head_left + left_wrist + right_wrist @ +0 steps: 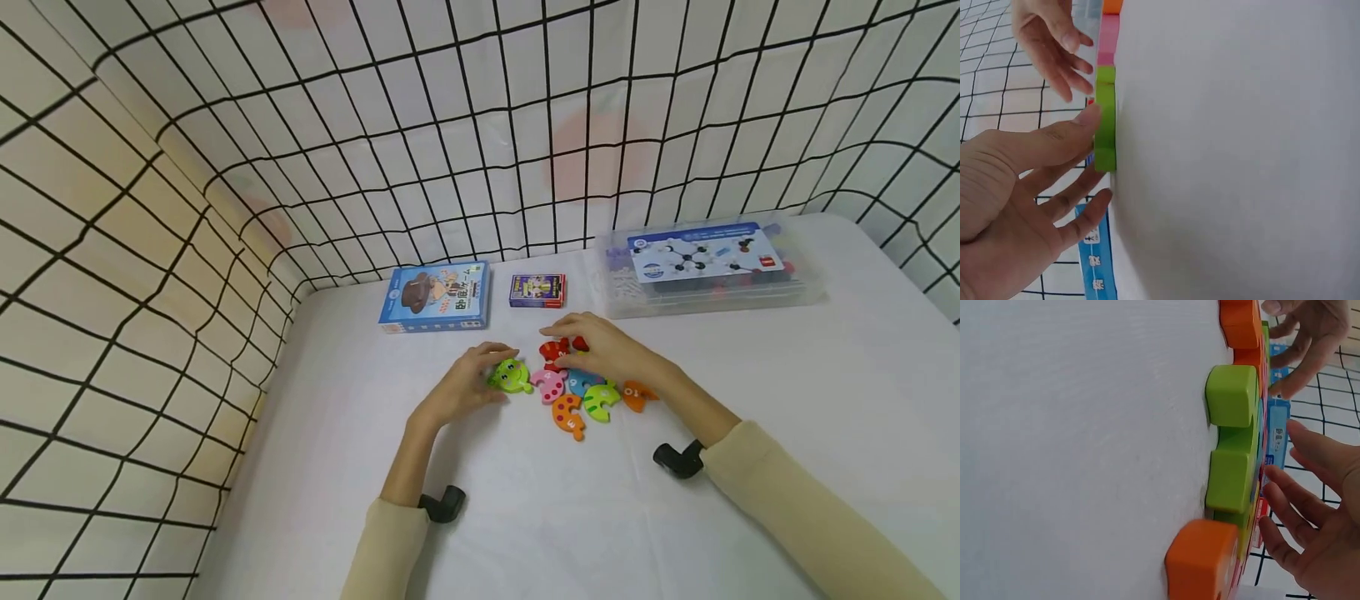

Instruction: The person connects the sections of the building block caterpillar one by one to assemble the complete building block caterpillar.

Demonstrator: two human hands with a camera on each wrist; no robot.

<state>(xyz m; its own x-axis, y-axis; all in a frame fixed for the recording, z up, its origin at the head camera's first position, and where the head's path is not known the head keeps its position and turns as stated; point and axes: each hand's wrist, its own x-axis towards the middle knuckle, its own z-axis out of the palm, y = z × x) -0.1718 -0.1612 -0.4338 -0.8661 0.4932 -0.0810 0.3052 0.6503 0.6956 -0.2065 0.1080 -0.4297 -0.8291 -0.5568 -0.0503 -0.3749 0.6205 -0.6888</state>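
Note:
On the white tabletop, my left hand (467, 385) curls round a green smiling puzzle piece (512, 377), thumb on the near side and fingers beyond it. My right hand (606, 348) hovers over the red piece (553, 353), its fingers spread and loosely bent; whether the thumb touches that piece, I cannot tell. Close by lie a pink spotted piece (549, 386), a blue piece (579, 382), an orange spotted piece (567, 415), a green striped piece (600, 402) and another orange piece (636, 396). Part of the group is hidden under the right hand.
Behind the pieces stand a blue game box (435, 297), a small purple card box (537, 291) and a clear plastic case (712, 267) with a blue label. Black wire mesh (480, 137) borders the table at the back and left.

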